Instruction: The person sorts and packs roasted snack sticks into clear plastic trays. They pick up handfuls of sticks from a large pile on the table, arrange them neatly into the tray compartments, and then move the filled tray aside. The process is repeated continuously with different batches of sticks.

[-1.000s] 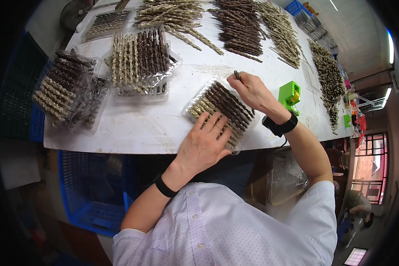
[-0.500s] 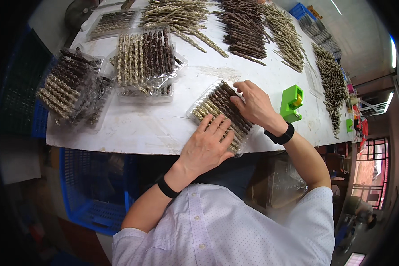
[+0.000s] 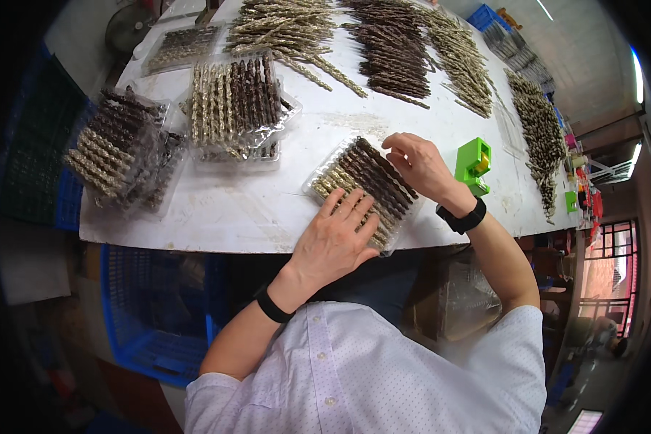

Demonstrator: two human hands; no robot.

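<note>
A clear plastic tray (image 3: 385, 244) lies tilted near the table's front edge, filled with rows of twisted sticks. Pale gold glittery sticks (image 3: 330, 179) occupy its left part, dark brown ones (image 3: 378, 168) its right. My left hand (image 3: 338, 231) rests across the gold rows with its fingers spread flat. Just off the tray's upper right edge, my right hand (image 3: 419, 165) hovers with bent fingers, thumb and forefinger apart. Nothing shows between them. To the right of that hand stands a green tape dispenser (image 3: 473, 165).
Filled clear trays (image 3: 235, 98) are stacked at the left, beside another loose heap of packed sticks (image 3: 116, 148). Along the back lie piles of gold sticks (image 3: 286, 27), brown sticks (image 3: 392, 54) and more gold sticks (image 3: 459, 61). A blue crate (image 3: 155, 318) sits below the table.
My right hand has drawn back slightly to the right, off the brown sticks, uncovering more of them. My left hand stays on the gold rows. The whole view has shifted slightly.
</note>
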